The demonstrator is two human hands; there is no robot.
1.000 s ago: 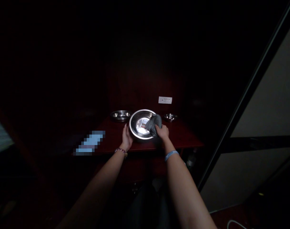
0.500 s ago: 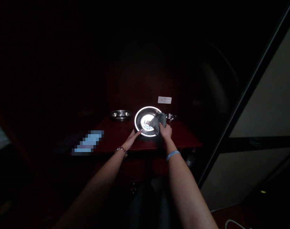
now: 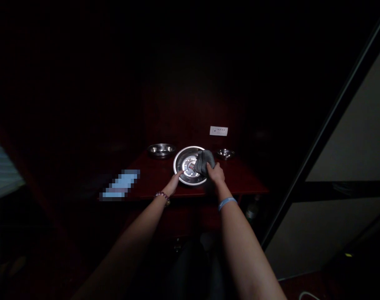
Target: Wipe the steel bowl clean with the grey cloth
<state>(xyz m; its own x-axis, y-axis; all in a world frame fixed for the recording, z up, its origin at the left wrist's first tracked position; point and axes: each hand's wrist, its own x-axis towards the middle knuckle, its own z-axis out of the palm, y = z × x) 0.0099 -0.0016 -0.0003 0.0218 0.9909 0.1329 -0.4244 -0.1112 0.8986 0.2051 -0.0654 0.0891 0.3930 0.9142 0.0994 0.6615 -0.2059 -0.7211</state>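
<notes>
A shiny metal basin point(image 3: 184, 162) is tilted toward me above the dark red desk point(image 3: 146, 183). My left hand point(image 3: 172, 184) grips its lower left rim, thumb over the edge and the other fingers hidden behind. In my right hand point(image 3: 217, 173) is a bunched grey cloth point(image 3: 205, 161), held against the basin's right side and covering part of its rim and inside. A small label with red on it shows at the basin's bottom.
On the desk, a metal bowl point(image 3: 161, 150) stands at the back left and a smaller one point(image 3: 225, 154) at the back right. A white socket panel point(image 3: 219, 131) is on the back wall. A pixelated bright object point(image 3: 121, 184) lies left. A bottle point(image 3: 251, 212) stands below the desk, right.
The basin has come slightly lower and its bright glare has dimmed. The cloth has shifted a little left over the basin. My left thumb now lies over the rim.
</notes>
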